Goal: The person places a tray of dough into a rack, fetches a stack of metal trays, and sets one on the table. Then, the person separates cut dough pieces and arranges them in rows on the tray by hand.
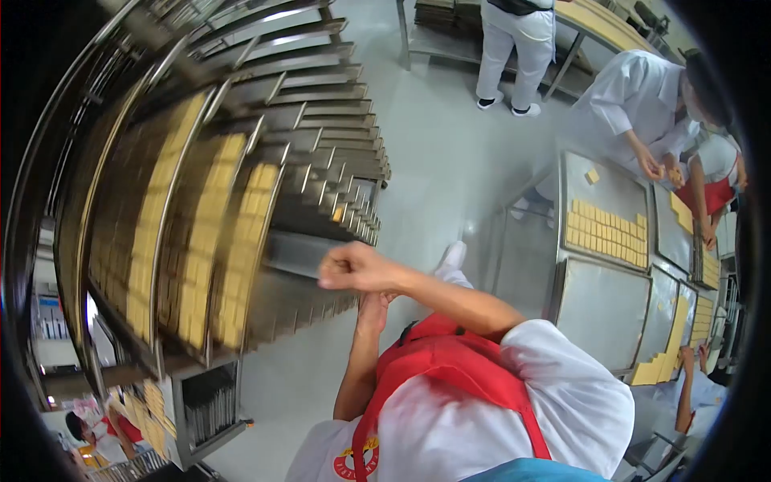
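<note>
My right hand [353, 267] reaches across my body to the left, fingers curled closed. Whether anything is inside it I cannot make out. Just below it, my left hand [374, 312] is partly covered by my right forearm, and its fingers are mostly hidden. Both are near the open side of a tall metal rack [313, 96]. Trays in the rack carry rows of yellow rectangular pieces [249, 233], somewhat blurred. Beside my right hand is a flat grey metal surface [297, 253] within the rack. A red apron [450, 361] covers my front.
At right, a table holds metal trays; one tray [582, 181] bears rows of small yellow pieces [606, 229]. A co-worker in white [634, 88] leans over it, with others alongside. Another person [518, 48] stands at the back table. A smaller rack [210, 406] is lower left.
</note>
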Demonstrator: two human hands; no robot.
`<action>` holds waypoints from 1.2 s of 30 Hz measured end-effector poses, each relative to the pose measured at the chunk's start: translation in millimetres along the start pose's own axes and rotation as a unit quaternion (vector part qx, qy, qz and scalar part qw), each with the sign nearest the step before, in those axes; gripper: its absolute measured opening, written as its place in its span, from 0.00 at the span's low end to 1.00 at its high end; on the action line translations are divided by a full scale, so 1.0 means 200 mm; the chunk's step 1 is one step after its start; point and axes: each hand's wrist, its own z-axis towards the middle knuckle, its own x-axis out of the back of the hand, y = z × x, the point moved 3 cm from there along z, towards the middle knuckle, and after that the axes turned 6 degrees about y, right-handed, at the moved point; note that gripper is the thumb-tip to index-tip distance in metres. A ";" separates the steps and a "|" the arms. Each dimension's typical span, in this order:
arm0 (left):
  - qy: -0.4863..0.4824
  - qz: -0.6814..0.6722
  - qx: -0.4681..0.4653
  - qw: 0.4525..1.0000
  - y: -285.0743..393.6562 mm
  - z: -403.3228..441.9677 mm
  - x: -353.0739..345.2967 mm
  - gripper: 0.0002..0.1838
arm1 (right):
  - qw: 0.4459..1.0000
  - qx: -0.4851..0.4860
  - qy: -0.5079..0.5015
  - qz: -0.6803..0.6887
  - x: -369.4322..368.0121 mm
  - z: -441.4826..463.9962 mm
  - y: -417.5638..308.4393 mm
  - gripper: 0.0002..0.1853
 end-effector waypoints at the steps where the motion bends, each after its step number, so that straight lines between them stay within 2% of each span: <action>1: -0.003 0.006 0.003 1.000 -0.01 0.09 -0.07 0.26 | 0.999 -0.036 0.017 0.023 0.18 -0.07 0.03 0.13; 3: -0.019 0.125 0.024 0.992 -0.04 0.31 -0.21 0.27 | 0.990 -0.110 0.069 0.053 0.54 -0.20 0.11 0.13; 4: -0.021 0.132 0.026 0.991 -0.04 0.42 -0.28 0.27 | 0.981 -0.149 0.104 0.060 0.71 -0.26 0.19 0.13; 6: -0.004 0.223 0.168 0.960 -0.08 0.62 -0.40 0.28 | 0.939 -0.280 0.190 0.066 1.06 -0.40 0.30 0.10; 11: 0.004 0.258 0.186 0.948 -0.12 1.15 -0.73 0.29 | 0.873 -0.338 0.344 0.078 1.72 -0.61 0.45 0.06; 18: -0.027 0.278 0.183 0.943 -0.10 1.94 -1.26 0.28 | 0.849 -0.293 0.429 0.098 2.39 -0.35 0.41 0.07; 21: -0.014 0.232 0.199 0.952 -0.07 2.30 -1.44 0.27 | 0.849 -0.269 0.445 0.093 2.63 -0.12 0.39 0.08; 26: 0.040 0.265 0.230 0.935 -0.24 3.29 -1.43 0.25 | 0.816 -0.275 0.492 0.129 2.98 0.23 0.44 0.07; 28: 0.061 0.318 0.237 0.916 -0.33 3.69 -1.38 0.25 | 0.800 -0.281 0.512 0.138 3.10 0.31 0.49 0.07; 29: 0.077 0.305 0.242 0.918 -0.34 3.85 -1.39 0.24 | 0.770 -0.292 0.547 0.153 3.16 0.32 0.53 0.07; 30: 0.077 0.303 0.244 0.918 -0.29 3.96 -1.47 0.24 | 0.740 -0.296 0.580 0.169 3.22 0.36 0.57 0.07; 31: 0.073 0.323 0.248 0.911 -0.21 4.06 -1.57 0.24 | 0.739 -0.295 0.581 0.170 3.28 0.41 0.60 0.07; 33: 0.067 0.345 0.252 0.902 -0.13 4.27 -1.75 0.23 | 0.700 -0.317 0.621 0.153 3.39 0.46 0.66 0.09; 35: 0.014 0.339 0.232 0.912 -0.06 4.49 -1.90 0.22 | 0.697 -0.317 0.621 0.164 3.51 0.59 0.66 0.09; 36: 0.018 0.341 0.227 0.912 0.03 4.55 -1.99 0.22 | 0.696 -0.317 0.621 0.171 3.58 0.67 0.66 0.10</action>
